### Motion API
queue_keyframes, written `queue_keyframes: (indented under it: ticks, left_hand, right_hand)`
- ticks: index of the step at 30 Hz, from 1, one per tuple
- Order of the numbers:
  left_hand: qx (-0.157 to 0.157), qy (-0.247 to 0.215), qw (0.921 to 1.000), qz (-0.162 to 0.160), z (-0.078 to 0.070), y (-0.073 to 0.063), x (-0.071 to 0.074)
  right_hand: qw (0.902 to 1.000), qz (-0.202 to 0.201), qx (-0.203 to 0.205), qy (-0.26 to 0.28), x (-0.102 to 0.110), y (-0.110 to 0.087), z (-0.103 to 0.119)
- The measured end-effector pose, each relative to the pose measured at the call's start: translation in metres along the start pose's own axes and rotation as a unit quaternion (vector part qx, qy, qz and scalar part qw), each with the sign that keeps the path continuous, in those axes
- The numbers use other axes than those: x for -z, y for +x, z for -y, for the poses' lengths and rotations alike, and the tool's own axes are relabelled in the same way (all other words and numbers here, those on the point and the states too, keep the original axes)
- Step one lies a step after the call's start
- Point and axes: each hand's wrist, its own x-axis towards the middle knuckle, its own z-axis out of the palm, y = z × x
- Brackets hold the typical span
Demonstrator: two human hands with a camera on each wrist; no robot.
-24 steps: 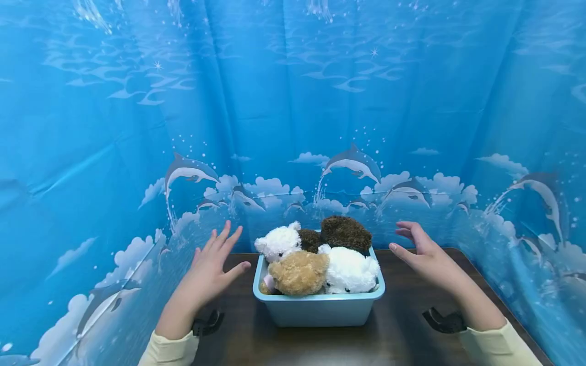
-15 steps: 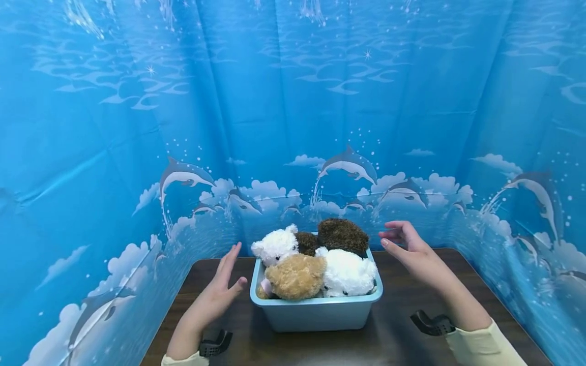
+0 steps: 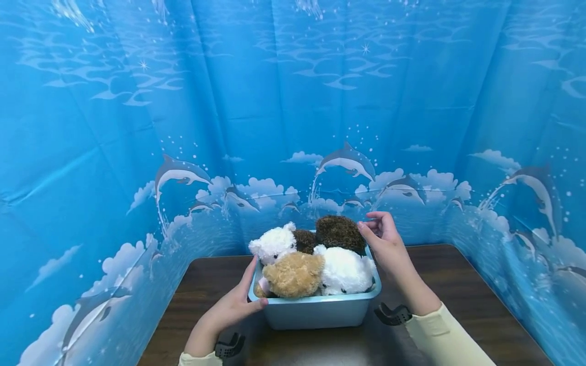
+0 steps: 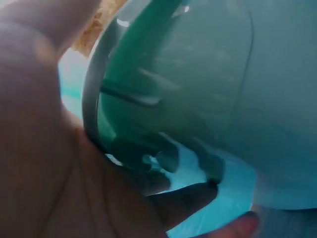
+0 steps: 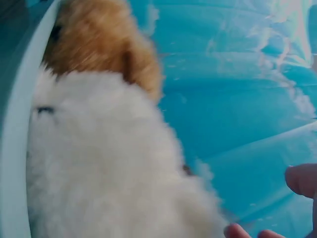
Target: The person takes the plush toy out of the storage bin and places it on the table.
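A pale blue plastic bin (image 3: 320,312) stands on the table, piled with plush toys. My left hand (image 3: 231,307) is at its left side, thumb by the front corner of the rim. In the left wrist view, the fingers (image 4: 185,201) stretch along the bin's outer wall. Over the right rear rim is my right hand (image 3: 386,244), loosely bent, its thumb tip beside a dark brown plush (image 3: 340,233); the right wrist view shows nothing between thumb and fingers. In front of that lies a white plush (image 3: 346,271). A tan plush (image 3: 295,274) and another white plush (image 3: 274,244) fill the left half.
The dark wood table (image 3: 426,284) extends to both sides of the bin. A blue curtain (image 3: 293,127) printed with dolphins surrounds its back and sides. A smaller brown plush (image 3: 304,240) shows between the back toys.
Both hands have moved inward, the left to the bin's left rim and the right to the rear right corner beside the dark brown plush. The bin stays put.
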Motion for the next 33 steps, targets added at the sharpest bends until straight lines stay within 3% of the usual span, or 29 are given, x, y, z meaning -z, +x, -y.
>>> queue_keyframes:
  ticks: [3, 6, 15, 21, 26, 30, 33]
  left_hand:
    - [0.014, 0.002, 0.9998, 0.015, 0.000, 0.000, 0.000]
    - [0.030, -0.007, 0.9993, 0.022, -0.002, -0.003, 0.001]
    - [0.066, -0.014, 0.9977, 0.009, -0.003, -0.004, -0.001]
    - [0.066, 0.012, 0.9977, -0.006, -0.008, -0.001, 0.001]
    - [0.062, 0.056, 0.9962, -0.026, -0.014, 0.001, 0.000]
    - [0.070, 0.067, 0.9947, -0.033, -0.017, -0.001, -0.002]
    - [0.074, 0.070, 0.9941, -0.037, -0.019, -0.002, -0.003]
  right_hand:
    - [0.9984, -0.035, -0.031, 0.032, -0.012, 0.011, -0.008]
    - [0.9953, -0.034, -0.053, 0.074, -0.020, 0.022, -0.016]
    - [0.9943, 0.033, -0.074, 0.070, -0.026, 0.043, -0.048]
    - [0.9919, 0.057, -0.086, 0.074, -0.024, 0.053, -0.051]
    - [0.9884, 0.108, -0.107, 0.010, -0.019, 0.060, -0.045]
    - [0.9759, 0.170, -0.119, -0.067, -0.016, 0.064, -0.041]
    - [0.9671, 0.202, -0.101, -0.118, -0.016, 0.069, -0.035]
